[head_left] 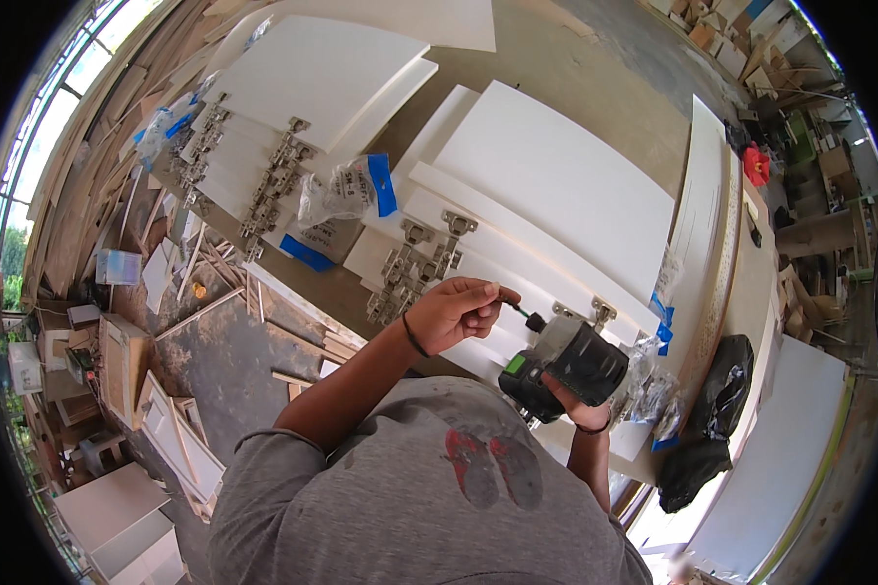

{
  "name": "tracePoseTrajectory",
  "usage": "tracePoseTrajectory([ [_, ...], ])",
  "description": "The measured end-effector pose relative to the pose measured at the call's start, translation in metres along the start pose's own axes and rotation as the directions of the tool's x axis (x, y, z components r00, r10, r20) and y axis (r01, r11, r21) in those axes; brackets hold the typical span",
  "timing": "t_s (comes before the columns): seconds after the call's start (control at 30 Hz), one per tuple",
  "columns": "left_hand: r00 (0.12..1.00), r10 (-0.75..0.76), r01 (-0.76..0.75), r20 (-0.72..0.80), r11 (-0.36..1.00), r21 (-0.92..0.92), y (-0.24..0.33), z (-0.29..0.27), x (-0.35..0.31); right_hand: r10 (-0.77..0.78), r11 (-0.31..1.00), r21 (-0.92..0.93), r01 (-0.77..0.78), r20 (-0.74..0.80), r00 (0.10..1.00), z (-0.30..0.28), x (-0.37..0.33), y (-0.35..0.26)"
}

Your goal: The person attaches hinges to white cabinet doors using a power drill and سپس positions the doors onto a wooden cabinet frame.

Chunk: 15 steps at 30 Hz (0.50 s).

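Head view shows us our left hand (458, 317) and our right hand (576, 402) meeting over the near edge of a stack of white panels (556, 156). Our right grip is wrapped around a black cordless drill (590, 363), which covers part of that edge; our left grip pinches the tip of its driver bit (535, 322), and we cannot tell whether a screw sits between the fingertips as well.

Just left of the drill, metal concealed hinges (400, 278) crowd the stepped panel edges. A second white stack (312, 78) lies farther left on the brown worktop (403, 125), with its own hinge rows (273, 185). Between the stacks, a clear plastic bag with a blue header (351, 190) takes up the gap, partly over the panels. More crumpled clear bags (649, 375) lie just right of the drill, and beyond them a black plastic bag (717, 400) hangs over the edge.

Around us, timber strips (98, 146) are heaped at the far left, a pale wooden frame (180, 429) leans above the littered floor (200, 356), and a large white board (785, 429) stands at the right.
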State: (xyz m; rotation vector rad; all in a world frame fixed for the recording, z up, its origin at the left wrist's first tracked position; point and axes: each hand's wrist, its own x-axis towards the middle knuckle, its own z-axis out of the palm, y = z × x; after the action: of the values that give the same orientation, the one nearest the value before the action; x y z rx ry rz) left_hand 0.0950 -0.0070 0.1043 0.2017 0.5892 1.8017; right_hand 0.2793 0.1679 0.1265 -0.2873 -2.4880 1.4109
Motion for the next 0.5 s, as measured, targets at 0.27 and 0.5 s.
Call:
tracePoseTrajectory([
  [0.27,0.988,-0.139,0.127,0.065,0.98,0.153,0.025,-0.015,0.02,-0.04,0.999,-0.021,0.04,0.019,0.999,0.004,0.03,-0.019],
  [0.5,0.997,-0.081,0.083,0.019,0.982,-0.169,0.026,0.005,0.037,-0.03,0.993,-0.11,0.032,0.014,0.999,0.006,0.036,-0.013],
])
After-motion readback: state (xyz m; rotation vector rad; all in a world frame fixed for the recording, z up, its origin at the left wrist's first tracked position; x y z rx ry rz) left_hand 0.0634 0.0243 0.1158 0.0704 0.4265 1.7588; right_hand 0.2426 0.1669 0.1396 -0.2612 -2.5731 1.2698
